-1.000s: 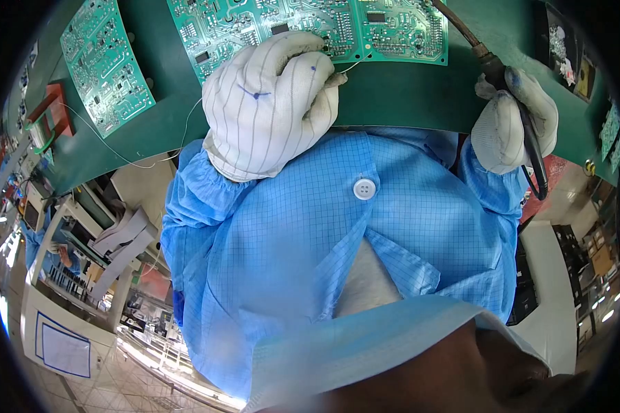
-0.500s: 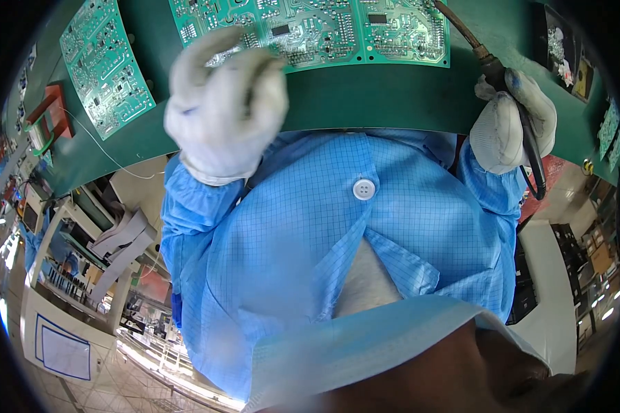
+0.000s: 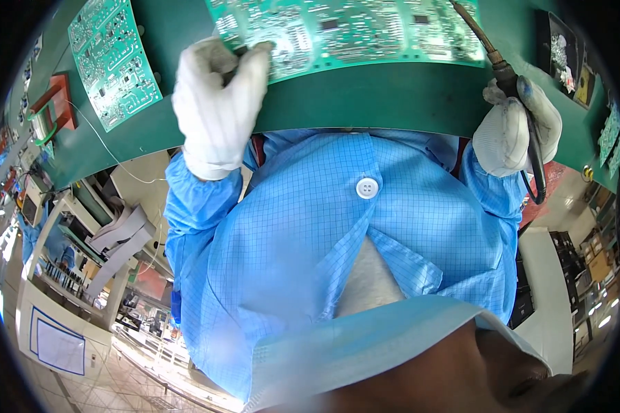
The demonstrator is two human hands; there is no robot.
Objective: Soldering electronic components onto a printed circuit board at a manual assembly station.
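A wide green circuit board panel (image 3: 365, 41) with rows of small parts lies at the far side of the bench. My left hand (image 3: 220, 103), in a white glove, is closed at the panel's near left corner, its thumb over the edge; the other fingertips are partly hidden. In my right hand (image 3: 517, 131), also gloved, is a soldering iron (image 3: 504, 74), gripped by its dark handle. Its brown, worn shaft points up and left, with the tip over or beside the panel's right part; contact cannot be made out.
Another green board panel (image 3: 114, 65) lies at the left. Beside it, a red holder (image 3: 63, 103) carries a spool of solder wire (image 3: 43, 127), with a strand trailing down. A dark tray (image 3: 560, 55) with pale scraps stands at the right, near smaller boards (image 3: 610, 141).
The wide panel has shifted right and looks tilted, with glare on it. My left hand has come from above the panel to its corner. The right hand still grips the soldering iron.
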